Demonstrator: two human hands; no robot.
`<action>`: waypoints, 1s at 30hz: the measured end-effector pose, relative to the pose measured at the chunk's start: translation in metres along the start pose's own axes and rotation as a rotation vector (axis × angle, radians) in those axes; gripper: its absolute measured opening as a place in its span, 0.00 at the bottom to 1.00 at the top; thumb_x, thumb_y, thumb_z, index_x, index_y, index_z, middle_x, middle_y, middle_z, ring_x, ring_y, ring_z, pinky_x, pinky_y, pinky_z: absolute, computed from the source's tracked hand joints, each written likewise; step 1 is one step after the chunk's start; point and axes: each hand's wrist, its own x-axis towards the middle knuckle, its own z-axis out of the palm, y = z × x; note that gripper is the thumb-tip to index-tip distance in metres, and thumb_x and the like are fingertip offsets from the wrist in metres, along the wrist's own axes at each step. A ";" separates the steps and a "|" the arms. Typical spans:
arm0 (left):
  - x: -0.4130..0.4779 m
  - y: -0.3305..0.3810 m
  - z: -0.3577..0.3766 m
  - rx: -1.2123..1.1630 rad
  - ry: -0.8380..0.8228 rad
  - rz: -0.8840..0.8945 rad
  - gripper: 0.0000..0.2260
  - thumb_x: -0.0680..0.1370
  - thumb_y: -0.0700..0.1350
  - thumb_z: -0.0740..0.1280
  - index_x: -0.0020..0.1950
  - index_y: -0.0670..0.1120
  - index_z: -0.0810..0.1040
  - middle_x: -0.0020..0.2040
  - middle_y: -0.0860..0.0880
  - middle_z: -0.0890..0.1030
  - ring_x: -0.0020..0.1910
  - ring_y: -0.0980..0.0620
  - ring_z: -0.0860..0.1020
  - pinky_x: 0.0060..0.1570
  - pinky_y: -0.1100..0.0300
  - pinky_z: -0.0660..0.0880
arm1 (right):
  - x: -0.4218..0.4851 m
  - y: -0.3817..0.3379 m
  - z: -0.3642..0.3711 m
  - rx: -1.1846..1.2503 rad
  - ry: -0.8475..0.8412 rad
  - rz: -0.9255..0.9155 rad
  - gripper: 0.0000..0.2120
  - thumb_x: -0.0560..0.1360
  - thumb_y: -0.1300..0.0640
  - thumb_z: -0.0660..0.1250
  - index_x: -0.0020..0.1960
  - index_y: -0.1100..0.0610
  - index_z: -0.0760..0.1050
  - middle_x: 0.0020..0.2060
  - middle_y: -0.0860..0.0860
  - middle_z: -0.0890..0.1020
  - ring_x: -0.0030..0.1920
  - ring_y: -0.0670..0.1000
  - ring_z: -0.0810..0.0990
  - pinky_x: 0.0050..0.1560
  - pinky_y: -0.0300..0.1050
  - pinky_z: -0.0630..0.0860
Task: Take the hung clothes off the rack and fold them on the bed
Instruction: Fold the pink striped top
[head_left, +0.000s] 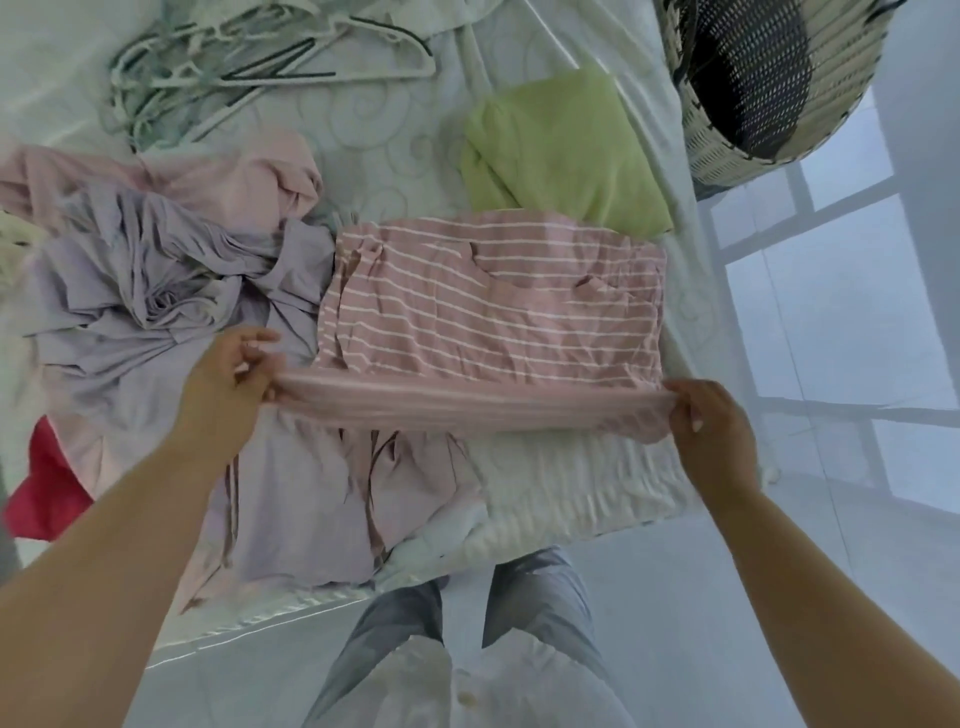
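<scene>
Head view: pink striped garment (488, 306) spread flat on bed (363, 135), near edge lifted and blurred. Left hand (228, 384) pinching left corner of that edge, fingers closed on cloth. Right hand (711, 431) gripping right corner likewise. Folded green garment (566, 150) just beyond. Lilac heap (156, 291) and pale pink garment (223, 176) at left. Hangers (249, 67) piled far left. Wicker basket (769, 83) top right.
</scene>
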 end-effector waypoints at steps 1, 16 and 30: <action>0.018 0.011 0.003 -0.026 0.017 0.017 0.14 0.78 0.36 0.62 0.43 0.57 0.73 0.39 0.51 0.73 0.25 0.61 0.73 0.31 0.70 0.73 | 0.021 -0.004 -0.001 0.011 0.020 0.022 0.12 0.75 0.65 0.61 0.54 0.62 0.79 0.48 0.59 0.81 0.43 0.60 0.79 0.47 0.44 0.71; 0.128 0.026 0.088 0.185 -0.250 0.075 0.31 0.74 0.49 0.68 0.74 0.45 0.60 0.72 0.44 0.65 0.69 0.48 0.65 0.68 0.51 0.63 | 0.150 -0.004 0.067 -0.142 -0.269 0.305 0.37 0.74 0.50 0.66 0.76 0.46 0.50 0.76 0.55 0.54 0.75 0.57 0.52 0.74 0.54 0.50; 0.101 -0.012 0.104 0.355 0.128 -0.266 0.14 0.75 0.49 0.67 0.44 0.37 0.74 0.43 0.35 0.78 0.45 0.36 0.76 0.42 0.50 0.69 | 0.099 0.014 0.094 0.675 -0.017 1.166 0.28 0.69 0.55 0.73 0.67 0.54 0.69 0.53 0.50 0.79 0.48 0.53 0.78 0.52 0.48 0.75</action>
